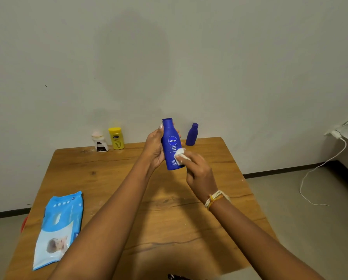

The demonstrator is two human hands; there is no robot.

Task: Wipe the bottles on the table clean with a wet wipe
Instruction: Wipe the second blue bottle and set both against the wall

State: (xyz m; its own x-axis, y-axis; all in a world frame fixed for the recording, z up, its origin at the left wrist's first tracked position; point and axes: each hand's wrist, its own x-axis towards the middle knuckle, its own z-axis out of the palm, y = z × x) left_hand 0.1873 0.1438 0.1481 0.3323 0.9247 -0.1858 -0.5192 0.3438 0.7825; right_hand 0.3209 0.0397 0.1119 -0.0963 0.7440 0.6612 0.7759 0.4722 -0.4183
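A blue Nivea body-milk bottle (171, 141) is held upright above the wooden table (112, 184), with my left hand (154, 147) wrapped around its left side and back. My right hand (198, 172) pinches a small folded white wet wipe (181, 154) and presses it against the lower right of the bottle's label. Standing at the table's far edge are a smaller plain blue bottle (192, 134), a yellow bottle (116, 138) and a white roll-on bottle with a pinkish top (100, 141).
A light blue pack of wet wipes (58, 227) lies flat near the table's front left edge. A plain wall stands right behind the bottles. A white cable (318, 168) trails across the floor at the right, below a plug.
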